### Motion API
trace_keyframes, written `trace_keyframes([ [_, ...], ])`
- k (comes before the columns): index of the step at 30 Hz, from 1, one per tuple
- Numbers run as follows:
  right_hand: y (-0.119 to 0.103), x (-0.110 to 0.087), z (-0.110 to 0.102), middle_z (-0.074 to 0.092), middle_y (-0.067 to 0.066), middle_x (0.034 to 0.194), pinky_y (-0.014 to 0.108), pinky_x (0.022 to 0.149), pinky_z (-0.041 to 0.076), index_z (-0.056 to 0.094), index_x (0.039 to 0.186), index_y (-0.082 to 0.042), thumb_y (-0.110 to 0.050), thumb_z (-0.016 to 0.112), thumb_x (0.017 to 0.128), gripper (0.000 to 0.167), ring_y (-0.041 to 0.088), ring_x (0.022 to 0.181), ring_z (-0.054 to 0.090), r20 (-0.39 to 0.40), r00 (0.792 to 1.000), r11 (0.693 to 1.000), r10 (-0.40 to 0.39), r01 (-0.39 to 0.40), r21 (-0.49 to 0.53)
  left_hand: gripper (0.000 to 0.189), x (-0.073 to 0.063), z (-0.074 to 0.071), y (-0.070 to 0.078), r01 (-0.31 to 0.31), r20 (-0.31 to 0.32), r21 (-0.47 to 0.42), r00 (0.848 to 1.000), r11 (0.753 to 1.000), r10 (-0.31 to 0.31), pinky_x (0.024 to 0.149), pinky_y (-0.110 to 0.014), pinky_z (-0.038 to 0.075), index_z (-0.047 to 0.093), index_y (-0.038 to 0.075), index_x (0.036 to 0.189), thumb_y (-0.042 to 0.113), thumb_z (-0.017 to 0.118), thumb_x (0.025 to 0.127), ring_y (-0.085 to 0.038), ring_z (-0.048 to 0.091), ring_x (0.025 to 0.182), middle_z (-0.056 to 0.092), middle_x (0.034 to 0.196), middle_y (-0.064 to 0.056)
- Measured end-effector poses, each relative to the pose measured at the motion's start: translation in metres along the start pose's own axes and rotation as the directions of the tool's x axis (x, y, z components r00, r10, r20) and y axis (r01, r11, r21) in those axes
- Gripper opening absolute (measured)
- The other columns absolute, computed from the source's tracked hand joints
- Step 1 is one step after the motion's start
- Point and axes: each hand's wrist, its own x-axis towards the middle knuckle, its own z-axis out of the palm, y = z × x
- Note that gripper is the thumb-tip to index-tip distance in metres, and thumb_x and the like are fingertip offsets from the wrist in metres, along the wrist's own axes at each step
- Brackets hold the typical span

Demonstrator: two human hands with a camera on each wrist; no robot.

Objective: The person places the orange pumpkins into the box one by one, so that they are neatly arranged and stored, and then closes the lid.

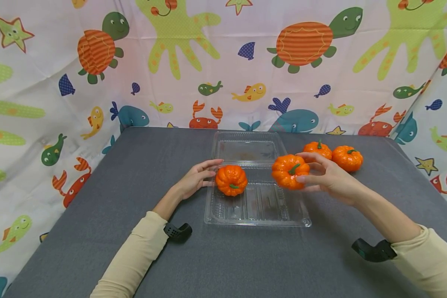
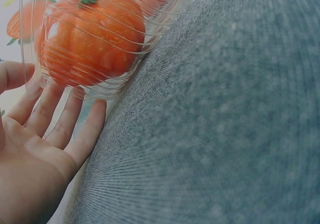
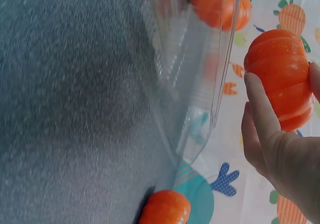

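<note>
My right hand [image 1: 329,178] holds a small orange toy pumpkin [image 1: 289,171] with a green stem, gripping it between thumb and fingers above the right side of a clear plastic clamshell container [image 1: 260,221]. In the right wrist view the held pumpkin [image 3: 280,73] is raised apart from the container. Another toy pumpkin [image 1: 231,180] sits in the left part of the container's base. My left hand [image 1: 195,179] is at the container's left side. Its nearly straight fingers [image 2: 65,124] touch the outer wall in the left wrist view.
Two more pumpkins stand on the grey table to the right, one behind [image 1: 318,149] and one farther right [image 1: 347,158]. The container's lid [image 1: 247,145] lies folded back, away from me. A curtain [image 1: 223,62] printed with sea animals hangs behind and at both sides.
</note>
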Motion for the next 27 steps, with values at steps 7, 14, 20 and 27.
trace_keyframes([
  [7, 0.000, 0.004, 0.013, 0.029, 0.023, 0.139, 0.042, 0.087, 0.050, 0.023, 0.146, -0.006, -0.005, 0.059, 0.093, 0.064, 0.023, 0.108, 0.057, 0.053, 0.999, 0.999, -0.003, 0.001, 0.033, 0.048, -0.001, 0.000, 0.000, -0.003, 0.004, 0.000, 1.000, 1.000, 0.003, 0.086, -0.034, 0.049, 0.036, 0.000, 0.145, 0.004, 0.043, 0.098, -0.026, 0.043, 0.125, 0.037, 0.146, -0.018],
  [14, 0.001, 0.008, 0.026, 0.031, 0.024, 0.137, 0.040, 0.085, 0.051, 0.024, 0.145, -0.006, -0.004, 0.061, 0.091, 0.065, 0.026, 0.107, 0.057, 0.086, 0.996, 1.000, -0.007, 0.005, 0.026, 0.048, -0.001, 0.000, 0.001, -0.002, -0.003, -0.001, 1.000, 1.000, 0.002, 0.086, -0.034, 0.049, 0.036, 0.000, 0.145, 0.005, 0.043, 0.097, -0.026, 0.042, 0.126, 0.037, 0.147, -0.017],
  [20, 0.004, 0.013, 0.036, 0.033, 0.023, 0.138, 0.044, 0.086, 0.050, 0.027, 0.144, -0.007, -0.006, 0.064, 0.090, 0.066, 0.030, 0.107, 0.055, 0.095, 0.995, 1.000, 0.000, 0.000, 0.002, 0.048, -0.001, -0.001, 0.001, -0.008, 0.003, 0.004, 1.000, 1.000, 0.008, 0.086, -0.035, 0.049, 0.036, 0.000, 0.145, 0.005, 0.043, 0.097, -0.027, 0.043, 0.125, 0.037, 0.146, -0.017],
  [27, 0.007, 0.016, 0.048, 0.031, 0.022, 0.143, 0.045, 0.085, 0.050, 0.028, 0.145, -0.010, -0.007, 0.066, 0.089, 0.068, 0.035, 0.112, 0.051, 0.133, 0.991, 1.000, -0.007, 0.011, -0.023, 0.049, -0.001, -0.001, 0.000, -0.011, 0.006, 0.003, 1.000, 1.000, 0.011, 0.089, -0.037, 0.048, 0.035, -0.001, 0.145, 0.006, 0.044, 0.097, -0.028, 0.042, 0.126, 0.037, 0.146, -0.018],
])
